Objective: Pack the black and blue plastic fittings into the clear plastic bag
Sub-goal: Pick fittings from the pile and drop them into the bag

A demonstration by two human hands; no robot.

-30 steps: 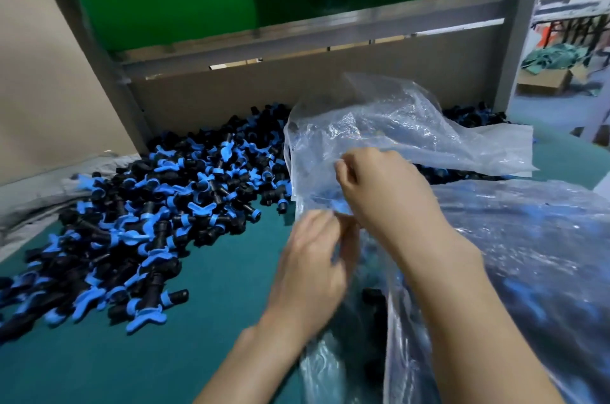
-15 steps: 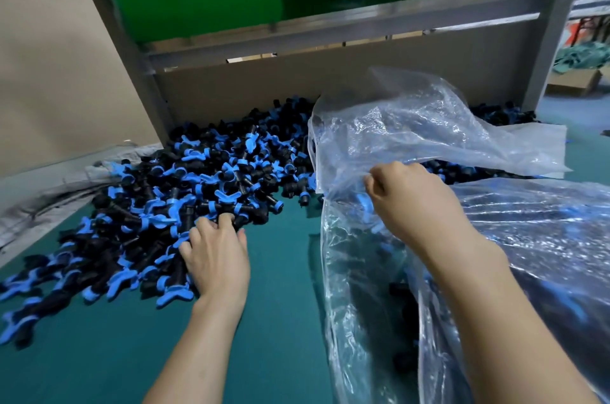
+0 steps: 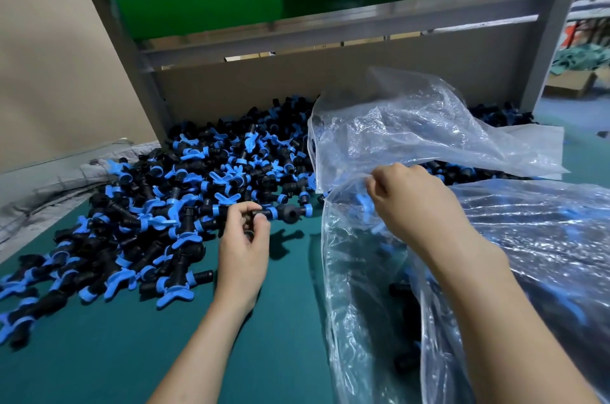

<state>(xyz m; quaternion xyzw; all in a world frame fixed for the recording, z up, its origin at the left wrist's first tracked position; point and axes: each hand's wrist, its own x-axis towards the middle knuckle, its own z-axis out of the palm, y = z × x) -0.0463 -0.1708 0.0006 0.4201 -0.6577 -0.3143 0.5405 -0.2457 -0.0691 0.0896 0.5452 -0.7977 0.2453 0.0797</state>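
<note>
Left hand (image 3: 242,248) palm-down over table (image 3: 132,354), fingers curled, pinches fitting (image 3: 284,212) beside pile (image 3: 165,205). Right hand (image 3: 409,202) fisted, grips bag (image 3: 412,139) rim, raised.

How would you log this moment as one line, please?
left hand: holds fitting beside pile | right hand: pinches clear bag rim, mouth open | bagged fittings: a few visible

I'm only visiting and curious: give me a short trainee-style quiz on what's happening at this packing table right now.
1. True or false: the left hand holds a fitting.
2. What does the right hand grip? A) the clear bag B) a cardboard box C) scissors
3. Fill in: the pile of loose fittings lies to the bag's ____, as the person sees it.
Key: 1 true; 2 A; 3 left.
</note>
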